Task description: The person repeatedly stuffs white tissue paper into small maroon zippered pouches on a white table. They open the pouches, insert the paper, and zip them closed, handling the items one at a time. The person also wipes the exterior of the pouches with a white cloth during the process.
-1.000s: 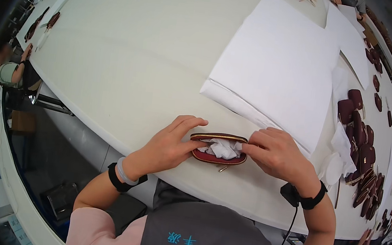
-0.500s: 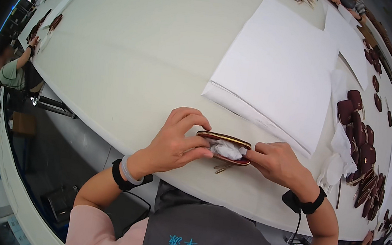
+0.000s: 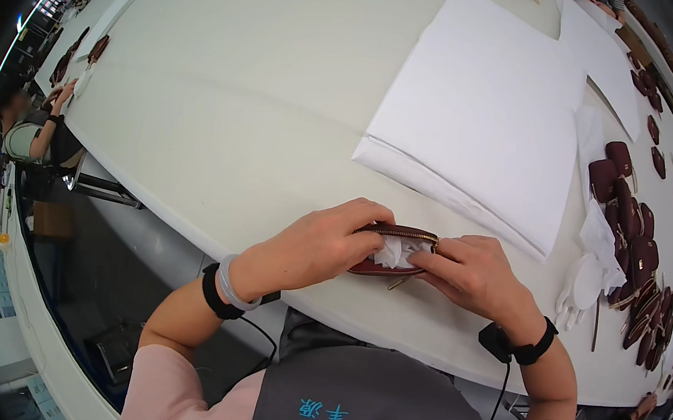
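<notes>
My left hand (image 3: 317, 245) curls over the left end of a small dark red zip pouch (image 3: 392, 254) near the table (image 3: 223, 114) edge, its fingers (image 3: 369, 214) clamped along the zipper rim. White paper stuffing (image 3: 395, 251) shows in the open mouth between my hands. My right hand (image 3: 474, 274) pinches the pouch's right end, fingers together on it. Farther right lies a heap of similar pouches (image 3: 635, 244).

Wide off-white table (image 3: 224, 106), curved at the near edge. On it, a big stack of white paper sheets (image 3: 489, 111); right of the stack, many dark red pouches (image 3: 639, 253) and a white glove (image 3: 582, 279). Below the stack, near the table edge, one dark red pouch (image 3: 394, 254) stuffed with white paper.
</notes>
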{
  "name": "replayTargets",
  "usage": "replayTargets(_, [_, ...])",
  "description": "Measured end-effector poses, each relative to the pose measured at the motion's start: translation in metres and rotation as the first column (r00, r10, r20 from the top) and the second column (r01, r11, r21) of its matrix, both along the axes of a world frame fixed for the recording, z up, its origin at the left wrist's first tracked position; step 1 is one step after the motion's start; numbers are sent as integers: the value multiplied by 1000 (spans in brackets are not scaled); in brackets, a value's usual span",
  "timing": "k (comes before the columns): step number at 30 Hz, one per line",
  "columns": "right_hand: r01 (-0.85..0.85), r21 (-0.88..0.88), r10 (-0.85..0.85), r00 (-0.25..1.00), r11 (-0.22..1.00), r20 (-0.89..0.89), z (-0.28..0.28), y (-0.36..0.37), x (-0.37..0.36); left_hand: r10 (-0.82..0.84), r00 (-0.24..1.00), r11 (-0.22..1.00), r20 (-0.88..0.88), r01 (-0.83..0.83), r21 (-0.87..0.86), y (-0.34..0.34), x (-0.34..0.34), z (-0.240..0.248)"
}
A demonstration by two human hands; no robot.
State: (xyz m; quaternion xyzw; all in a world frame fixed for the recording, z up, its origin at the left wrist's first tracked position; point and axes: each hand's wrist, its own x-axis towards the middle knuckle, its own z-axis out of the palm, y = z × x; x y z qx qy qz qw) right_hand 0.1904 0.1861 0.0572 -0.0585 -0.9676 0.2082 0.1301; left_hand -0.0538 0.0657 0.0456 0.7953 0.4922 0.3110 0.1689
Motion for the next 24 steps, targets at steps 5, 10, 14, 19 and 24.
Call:
replayTargets(5, [17,57,-15,999,998,-29,-8,1,1,-31,997,999,-72,28,-45,2,-7,17])
replayTargets(10, [14,106,-19,999,994,46,-2,3,3,-16,959,998,-282,34,58,-3,-21,24])
replayTargets(14, [-30,75,25,998,997,55,-2,11,2,-22,967,997,-254,40,68,-11,-18,19])
replayTargets(19, [-27,150,-9,972,988,234,10,18,-6,1,925,996,-379,-34,-81,-15,-15,22])
replayTargets(24, [22,246,-118,917,969,382,-8,26,-13,59,973,993,-221,-79,-85,-9,-28,-4])
